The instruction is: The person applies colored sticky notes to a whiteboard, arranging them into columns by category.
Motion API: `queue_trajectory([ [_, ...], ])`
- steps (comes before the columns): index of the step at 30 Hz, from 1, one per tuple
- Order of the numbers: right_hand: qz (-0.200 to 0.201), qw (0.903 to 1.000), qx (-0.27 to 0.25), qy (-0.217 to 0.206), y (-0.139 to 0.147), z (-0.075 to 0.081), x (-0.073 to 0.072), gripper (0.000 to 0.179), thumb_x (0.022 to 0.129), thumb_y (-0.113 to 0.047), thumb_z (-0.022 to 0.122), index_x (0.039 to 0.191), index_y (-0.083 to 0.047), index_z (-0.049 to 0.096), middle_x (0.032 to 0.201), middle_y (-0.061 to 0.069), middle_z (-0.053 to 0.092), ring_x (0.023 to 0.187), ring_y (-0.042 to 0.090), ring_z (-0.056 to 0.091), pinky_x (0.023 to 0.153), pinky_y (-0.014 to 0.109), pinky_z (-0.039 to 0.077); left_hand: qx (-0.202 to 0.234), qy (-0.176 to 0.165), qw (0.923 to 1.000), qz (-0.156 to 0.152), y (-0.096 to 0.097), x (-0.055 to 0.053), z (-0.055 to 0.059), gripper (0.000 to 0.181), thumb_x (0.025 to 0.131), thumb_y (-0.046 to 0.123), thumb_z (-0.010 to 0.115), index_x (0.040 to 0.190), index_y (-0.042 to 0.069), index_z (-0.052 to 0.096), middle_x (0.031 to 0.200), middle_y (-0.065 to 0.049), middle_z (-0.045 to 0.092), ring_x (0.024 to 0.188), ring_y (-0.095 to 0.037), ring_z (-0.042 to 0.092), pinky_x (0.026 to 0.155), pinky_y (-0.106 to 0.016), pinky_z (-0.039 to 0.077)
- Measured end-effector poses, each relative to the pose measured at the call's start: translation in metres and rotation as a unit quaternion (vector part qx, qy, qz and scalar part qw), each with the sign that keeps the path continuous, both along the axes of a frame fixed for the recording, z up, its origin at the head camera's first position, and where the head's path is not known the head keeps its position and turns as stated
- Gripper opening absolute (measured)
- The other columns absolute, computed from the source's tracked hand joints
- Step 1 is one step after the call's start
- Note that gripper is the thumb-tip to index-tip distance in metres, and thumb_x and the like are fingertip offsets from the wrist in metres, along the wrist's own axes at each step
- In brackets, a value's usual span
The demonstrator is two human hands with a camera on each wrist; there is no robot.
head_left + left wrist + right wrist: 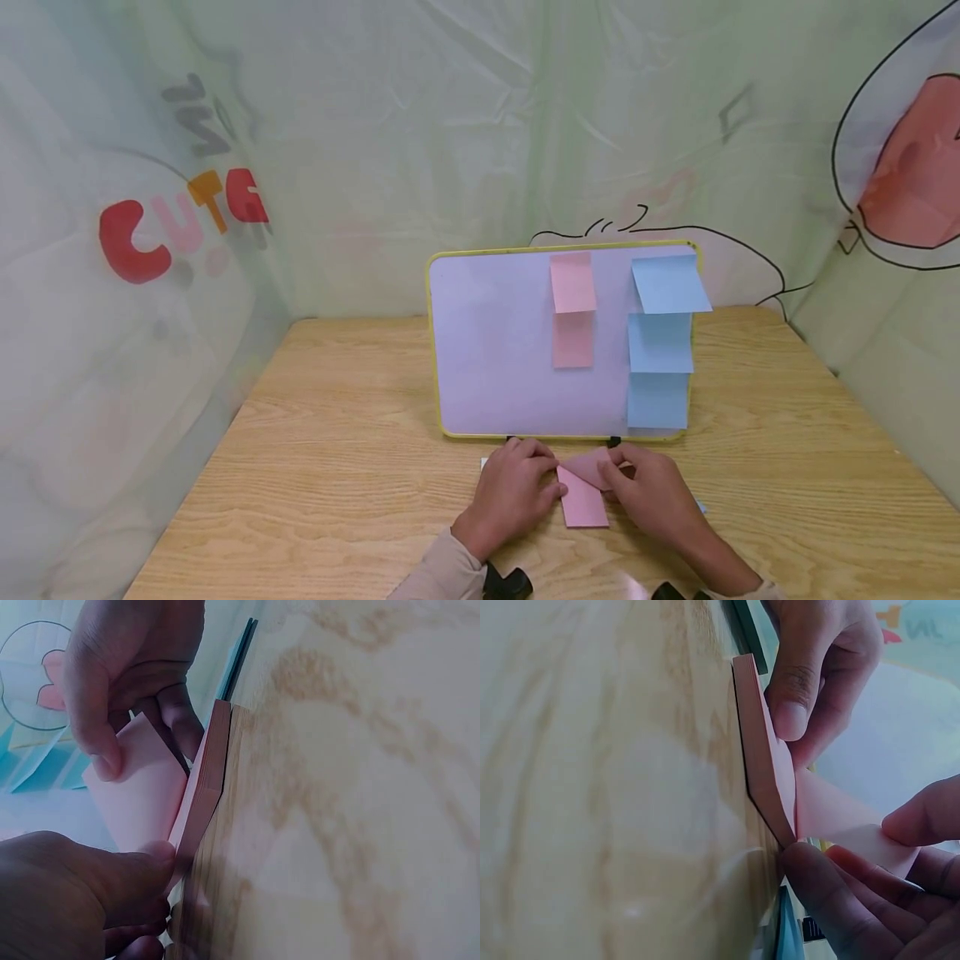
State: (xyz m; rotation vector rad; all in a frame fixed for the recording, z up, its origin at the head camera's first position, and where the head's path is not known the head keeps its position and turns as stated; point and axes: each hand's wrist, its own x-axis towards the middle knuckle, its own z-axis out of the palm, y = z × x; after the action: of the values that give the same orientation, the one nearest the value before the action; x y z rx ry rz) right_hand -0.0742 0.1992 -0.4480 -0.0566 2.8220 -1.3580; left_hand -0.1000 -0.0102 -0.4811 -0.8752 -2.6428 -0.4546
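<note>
A pad of pink sticky notes [585, 507] lies on the table, just in front of a whiteboard. My left hand [516, 493] holds the pad at its left side, the thumb on its top face, as the right wrist view shows. From the right, my right hand [654, 493] pinches the top pink sheet [587, 468] between thumb and fingers. In the left wrist view this sheet [142, 784] is lifted and folded back at an angle from the pad [201, 796], with one edge against it.
The yellow-rimmed whiteboard [491, 342] stands upright behind the hands. Pink notes [573, 340] and blue notes [660, 343] hang on it in columns. A blue corner [701, 506] shows beside my right hand, a white edge [483, 463] beside my left.
</note>
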Motion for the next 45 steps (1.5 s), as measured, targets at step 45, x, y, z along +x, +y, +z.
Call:
queue_trajectory([
  [45, -0.080, 0.9951, 0.033, 0.049, 0.019, 0.000, -0.013, 0.024, 0.099, -0.026, 0.062, 0.100, -0.006, 0.075, 0.097, 0.007, 0.071, 0.087, 0.021, 0.060, 0.069, 0.029, 0.048, 0.003, -0.007, 1.0000, -0.001, -0.002, 0.000, -0.001, 0.022, 0.088, 0.038, 0.075, 0.102, 0.022, 0.079, 0.108, 0.011, 0.065, 0.097, -0.008, 0.057, 0.083, -0.023, 0.046],
])
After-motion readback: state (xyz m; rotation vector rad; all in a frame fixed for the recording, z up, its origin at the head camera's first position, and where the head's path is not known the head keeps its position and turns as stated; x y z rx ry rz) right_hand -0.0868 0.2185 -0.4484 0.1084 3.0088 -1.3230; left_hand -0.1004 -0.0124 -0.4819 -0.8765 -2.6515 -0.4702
